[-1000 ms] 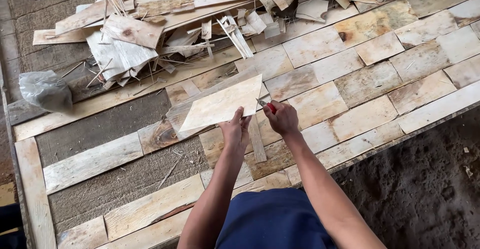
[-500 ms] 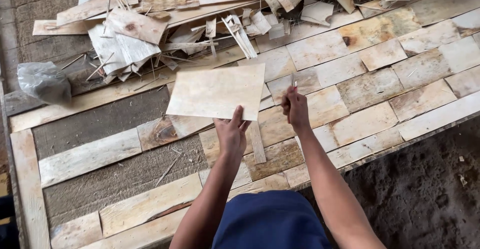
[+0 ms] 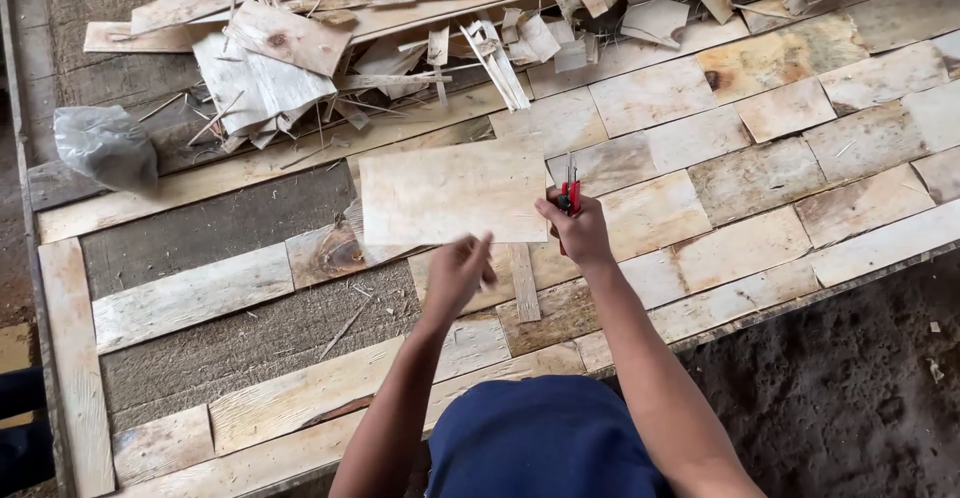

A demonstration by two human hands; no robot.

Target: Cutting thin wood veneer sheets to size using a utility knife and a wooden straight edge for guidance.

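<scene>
Head: right hand (image 3: 578, 226) grips thin rectangular veneer sheet (image 3: 452, 196).

Broad counter (image 3: 230, 343) of coarse grey matting, framed by a wooden edge; covered across the right and middle with pale veneer patches (image 3: 760, 178) laid edge to edge like tiles; bare matting showing at left between long strips (image 3: 185, 293); heaped along the far side with veneer offcuts and splinters (image 3: 300, 48); crumpled clear plastic bag (image 3: 105, 143) at far left; dark earth floor (image 3: 850, 398) beyond the near edge.
</scene>
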